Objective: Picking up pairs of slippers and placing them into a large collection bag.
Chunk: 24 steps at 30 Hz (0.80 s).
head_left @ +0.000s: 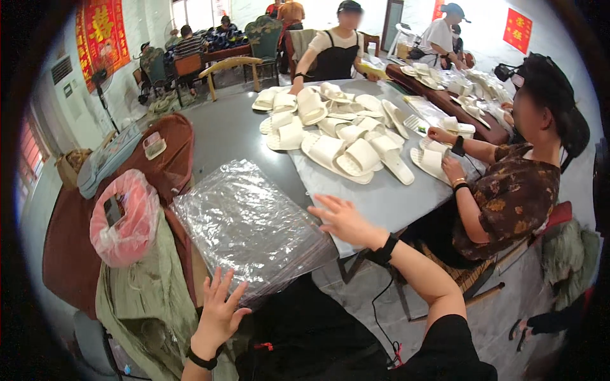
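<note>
A stack of clear plastic bags (244, 222) lies on the near edge of the table, glossy and wrinkled on top, with many thin layers showing at its front side. Fingers spread, my left hand (219, 311) is at the stack's near left corner and holds nothing. My right hand (343, 219) is beside the stack's right edge, its fingers stretched out and apart, also with nothing in it. Whether either palm touches the plastic is hard to tell. Beyond my right hand lies a pile of cream slippers (346, 136).
The grey table (219, 136) reaches away from me. At left are a pink plastic-wrapped ring-shaped bundle (124, 219), a green woven sack (143, 286) and a brown cover (70, 247). A co-worker (508, 190) at right handles slippers; another person (337, 51) stands at the far side.
</note>
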Available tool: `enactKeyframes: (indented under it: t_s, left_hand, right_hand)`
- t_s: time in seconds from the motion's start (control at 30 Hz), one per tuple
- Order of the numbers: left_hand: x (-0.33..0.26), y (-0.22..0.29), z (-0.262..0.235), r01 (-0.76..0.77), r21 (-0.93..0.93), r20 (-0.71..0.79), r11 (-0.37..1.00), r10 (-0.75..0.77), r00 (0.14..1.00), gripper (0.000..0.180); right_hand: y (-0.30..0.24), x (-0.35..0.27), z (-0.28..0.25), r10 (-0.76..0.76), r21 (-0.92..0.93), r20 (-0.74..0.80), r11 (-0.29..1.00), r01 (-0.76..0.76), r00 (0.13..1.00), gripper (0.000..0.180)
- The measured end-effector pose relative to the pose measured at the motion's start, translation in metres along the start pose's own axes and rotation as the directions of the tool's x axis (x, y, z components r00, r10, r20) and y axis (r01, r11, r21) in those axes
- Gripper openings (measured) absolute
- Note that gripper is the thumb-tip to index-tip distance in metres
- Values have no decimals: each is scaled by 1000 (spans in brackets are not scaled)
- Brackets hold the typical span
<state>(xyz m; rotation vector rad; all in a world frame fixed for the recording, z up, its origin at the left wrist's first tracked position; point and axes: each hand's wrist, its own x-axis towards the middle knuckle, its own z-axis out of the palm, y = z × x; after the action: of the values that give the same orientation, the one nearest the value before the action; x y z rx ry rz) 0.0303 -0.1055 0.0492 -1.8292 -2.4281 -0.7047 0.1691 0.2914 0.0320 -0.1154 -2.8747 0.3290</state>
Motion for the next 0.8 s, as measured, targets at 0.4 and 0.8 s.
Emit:
enactKeyframes:
  t_s: [0.4, 0.8]
  left_hand:
    - [59, -26, 62, 79, 75, 37, 994, -82, 996, 65]
    - [60, -21, 60, 128, 40, 23, 991, -129, 991, 61]
  right_hand:
    - [166, 5, -40, 390, 7, -482, 897, -441, 785, 65]
    - [146, 52, -43, 620, 506, -189, 726, -466, 762, 62]
